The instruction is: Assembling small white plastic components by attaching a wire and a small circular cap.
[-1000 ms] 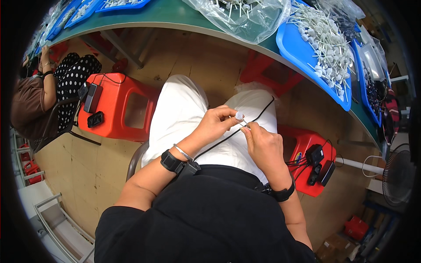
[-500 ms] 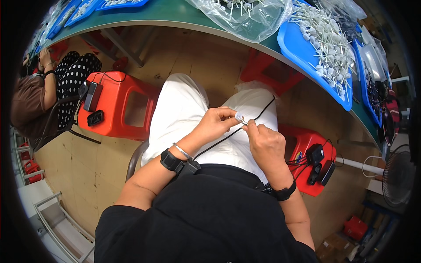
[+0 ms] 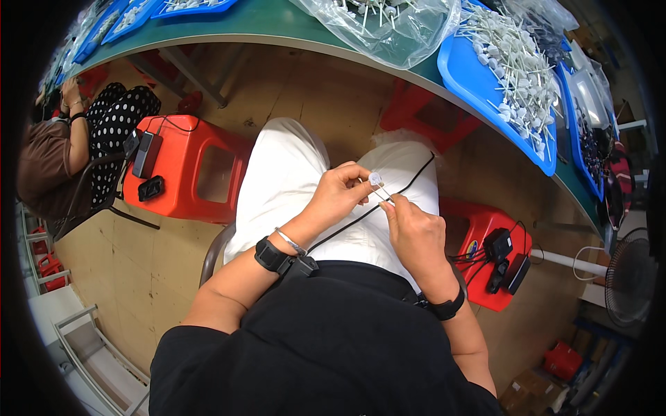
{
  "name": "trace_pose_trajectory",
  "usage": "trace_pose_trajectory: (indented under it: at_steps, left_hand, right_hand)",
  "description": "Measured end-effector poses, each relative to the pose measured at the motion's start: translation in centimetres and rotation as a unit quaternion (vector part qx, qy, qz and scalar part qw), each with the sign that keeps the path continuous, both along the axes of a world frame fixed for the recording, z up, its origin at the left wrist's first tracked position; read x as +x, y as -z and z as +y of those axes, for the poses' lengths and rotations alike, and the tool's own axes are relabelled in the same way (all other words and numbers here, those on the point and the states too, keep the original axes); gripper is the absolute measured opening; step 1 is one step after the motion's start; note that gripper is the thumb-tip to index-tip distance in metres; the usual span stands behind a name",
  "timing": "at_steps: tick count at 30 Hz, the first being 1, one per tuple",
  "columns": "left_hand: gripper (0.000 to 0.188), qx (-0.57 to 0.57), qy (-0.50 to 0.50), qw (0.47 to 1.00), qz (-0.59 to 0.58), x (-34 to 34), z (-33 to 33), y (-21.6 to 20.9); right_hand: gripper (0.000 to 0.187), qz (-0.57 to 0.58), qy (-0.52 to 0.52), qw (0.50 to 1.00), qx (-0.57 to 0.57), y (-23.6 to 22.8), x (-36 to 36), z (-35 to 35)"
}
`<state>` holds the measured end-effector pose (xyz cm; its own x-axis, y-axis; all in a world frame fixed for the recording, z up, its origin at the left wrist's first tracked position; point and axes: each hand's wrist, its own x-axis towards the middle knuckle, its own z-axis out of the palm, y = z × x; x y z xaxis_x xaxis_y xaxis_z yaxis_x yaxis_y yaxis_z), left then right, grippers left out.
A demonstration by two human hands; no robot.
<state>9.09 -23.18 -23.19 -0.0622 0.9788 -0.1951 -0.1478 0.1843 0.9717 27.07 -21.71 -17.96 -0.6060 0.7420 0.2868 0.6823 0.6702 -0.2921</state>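
My left hand (image 3: 342, 188) is closed in a pinch at a small white piece with a round, flat head (image 3: 375, 179), held over my lap. From this head thin pale stems (image 3: 382, 195) run down to my right hand (image 3: 416, 229), whose thumb and forefinger are pinched on their lower end. Whether the stems belong to the piece or to a separate thin tool is too small to tell. A black cord (image 3: 420, 170) lies across my white trousers, passing behind both hands.
A blue tray (image 3: 463, 82) heaped with white stemmed pieces stands on the green table (image 3: 277, 19) at right, beside a clear plastic bag (image 3: 406, 48). Red stools (image 3: 182, 177) with black devices flank me. Another person (image 3: 52, 156) sits at left; a fan (image 3: 628, 277) stands at right.
The white round head has turned to show its flat face, and more of the thin stems shows between my hands. My right hand has shifted slightly downward and left.
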Motion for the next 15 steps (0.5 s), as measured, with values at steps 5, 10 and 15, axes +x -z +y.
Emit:
trace_pose_trajectory:
  at_steps: [5, 10, 15]
  left_hand:
    - [0.014, 0.01, -0.009, 1.0, -0.004, 0.14, 0.08, 0.29]
    - [0.014, 0.029, -0.022, 0.999, 0.001, 0.23, 0.04, 0.6]
    - [0.013, 0.017, -0.019, 1.0, -0.01, 0.23, 0.03, 0.32]
  right_hand:
    - [0.02, 0.009, 0.003, 1.0, -0.02, -0.1, -0.46, -0.36]
    - [0.022, 0.009, 0.006, 0.999, -0.046, -0.37, -0.88, -0.7]
    - [0.023, -0.005, 0.017, 0.999, -0.034, -0.4, -0.65, -0.62]
